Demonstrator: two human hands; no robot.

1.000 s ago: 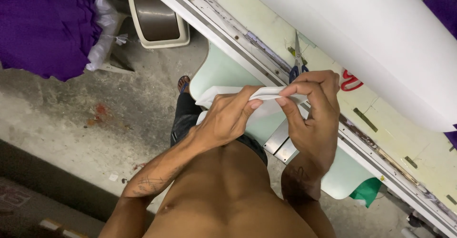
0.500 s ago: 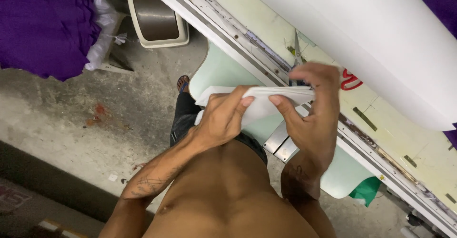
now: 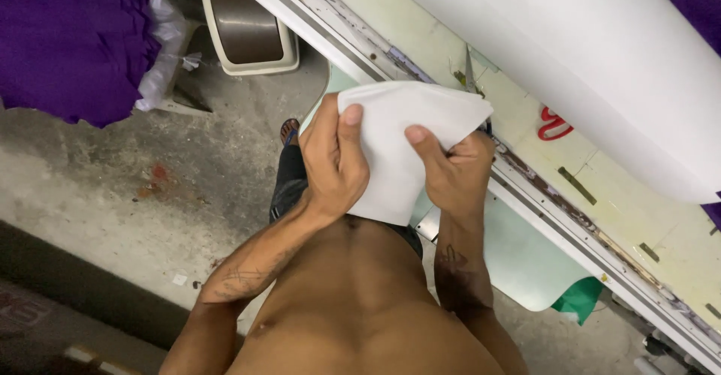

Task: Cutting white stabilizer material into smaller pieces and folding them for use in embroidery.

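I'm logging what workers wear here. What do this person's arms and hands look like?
Both arms are bare, with no sleeves, gloves, watch or rings visible. The left forearm carries dark line tattoos; the right forearm has a small dark tattoo. The left hand and right hand are bare.

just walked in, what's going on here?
A person stands at a long work table, viewed from above. Both bare hands grip a white sheet of paper or fabric: the left hand at its left side, the right hand at its right, thumbs on top. A big white roll lies on the table beside red-handled scissors. Purple cloth is piled on the floor to the left.
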